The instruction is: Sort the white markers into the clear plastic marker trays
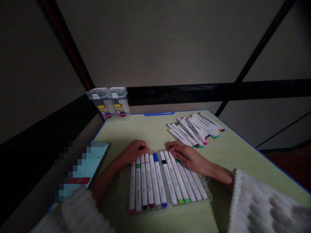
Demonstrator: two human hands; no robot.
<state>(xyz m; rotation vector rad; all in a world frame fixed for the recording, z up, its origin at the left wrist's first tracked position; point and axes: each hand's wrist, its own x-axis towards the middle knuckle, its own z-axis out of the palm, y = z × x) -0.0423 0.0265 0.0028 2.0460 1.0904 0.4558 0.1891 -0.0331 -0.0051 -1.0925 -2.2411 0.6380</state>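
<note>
A clear plastic marker case (123, 191) lies opened flat in front of me, its two halves side by side. White markers (143, 184) with coloured ends fill the left half in a row, and more markers (173, 181) lie in the right half. At the far edge of the left half, my left hand (134, 151) is closed, fingers curled down by the marker caps; what they grip, if anything, is hidden. My right hand (188, 157) rests with its fingers stretched over the far ends of the right-hand markers, covering some caps.
A loose pile of markers (194, 127) lies on the light green table (145, 129) at the back right. Two clear lidded boxes (119, 103) stand at the back left corner. A pale blue flat item (94, 165), partly blurred out, lies along the left edge.
</note>
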